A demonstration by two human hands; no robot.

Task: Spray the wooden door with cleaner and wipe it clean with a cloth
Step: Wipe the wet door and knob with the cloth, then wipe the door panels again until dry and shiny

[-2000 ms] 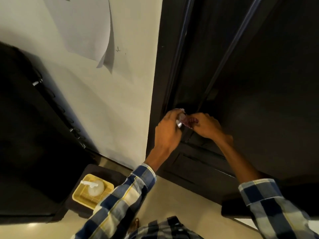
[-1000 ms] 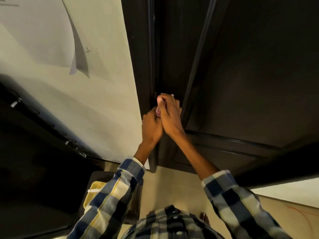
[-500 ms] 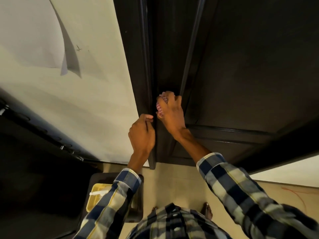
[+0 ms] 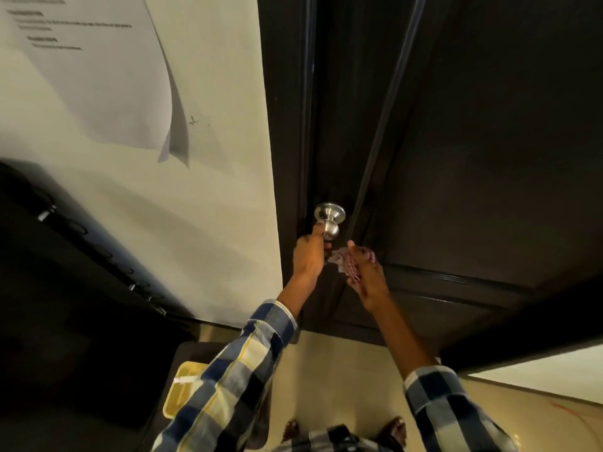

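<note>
step: wiping stage, door (image 4: 489, 141) by knob (image 4: 329, 220)
L hand (image 4: 308, 256): fingers pinch knob
R hand (image 4: 365, 275): fingers clamp cloth (image 4: 339, 261), 4 o'clock of knob
next: prob. press cloth flat, rub panel

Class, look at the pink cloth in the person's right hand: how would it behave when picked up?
The cloth is bunched in folds under the right hand, so it is probably floppy. It looks thin, so likely light. It seems unlikely to roll or break.
</note>
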